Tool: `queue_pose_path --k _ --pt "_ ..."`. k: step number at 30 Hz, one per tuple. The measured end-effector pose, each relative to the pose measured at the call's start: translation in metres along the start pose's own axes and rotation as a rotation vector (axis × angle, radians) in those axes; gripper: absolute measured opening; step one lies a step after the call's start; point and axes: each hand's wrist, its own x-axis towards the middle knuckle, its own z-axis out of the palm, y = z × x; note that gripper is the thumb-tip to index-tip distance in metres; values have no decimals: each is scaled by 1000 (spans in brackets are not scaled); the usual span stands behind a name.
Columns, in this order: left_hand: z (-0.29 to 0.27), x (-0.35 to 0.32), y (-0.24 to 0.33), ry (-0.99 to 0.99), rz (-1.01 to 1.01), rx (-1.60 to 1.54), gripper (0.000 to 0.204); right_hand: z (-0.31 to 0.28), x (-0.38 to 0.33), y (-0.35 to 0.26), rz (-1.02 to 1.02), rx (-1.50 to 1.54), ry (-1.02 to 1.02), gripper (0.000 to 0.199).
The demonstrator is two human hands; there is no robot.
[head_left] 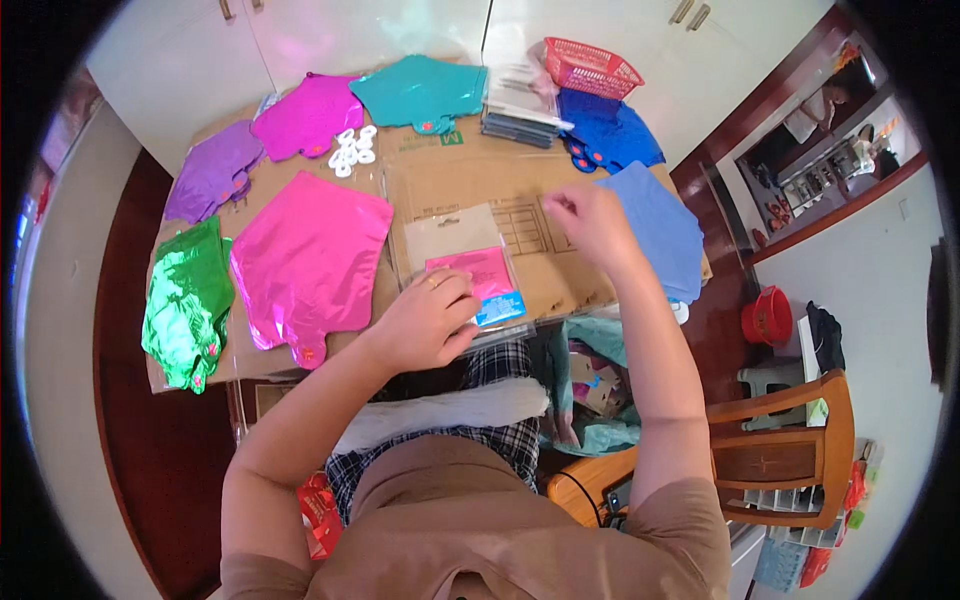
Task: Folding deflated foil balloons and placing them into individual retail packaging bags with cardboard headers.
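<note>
My left hand (435, 315) is curled at the left edge of a clear packet (450, 235) lying on the cardboard tabletop, its fingers closed on that edge. Inside the packet a folded pink foil piece (480, 268) shows with a blue strip below it. My right hand (592, 222) hovers farther right and higher, thumb and fingers pinched together; whether anything is between them is too small to tell. Left of the packet lies a flat pink foil balloon (310, 260). Close by my right wrist is a stack of light blue foil balloons (655, 230).
Green (188, 305), purple (215, 170), magenta (305, 115), teal (420, 92) and dark blue foil balloons (615, 130) ring the cardboard. White plastic tabs (352, 152), stacked packets (520, 115) and a red basket (592, 68) sit at the back. A wooden chair (785, 460) stands right.
</note>
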Motion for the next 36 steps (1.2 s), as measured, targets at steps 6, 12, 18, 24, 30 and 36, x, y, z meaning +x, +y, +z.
queue_pose_path --k 6,12,18,24,30,36 --pt "-1 -4 -1 74 -23 -34 26 12 104 74 214 -252 71 18" --pt "-5 0 3 80 -62 -47 25 -8 117 112 327 -239 50 18" --pt "-4 -2 1 56 -71 -33 27 -2 168 133 31 -297 52 23" --pt "-4 -1 -1 43 -89 -58 26 5 201 135 -23 -368 -218 18" --pt "-5 -2 -2 36 -99 -51 27 -7 196 116 -77 -393 -247 13" --pt "-3 0 -1 42 -90 -62 27 -12 180 116 -169 -542 -280 21"
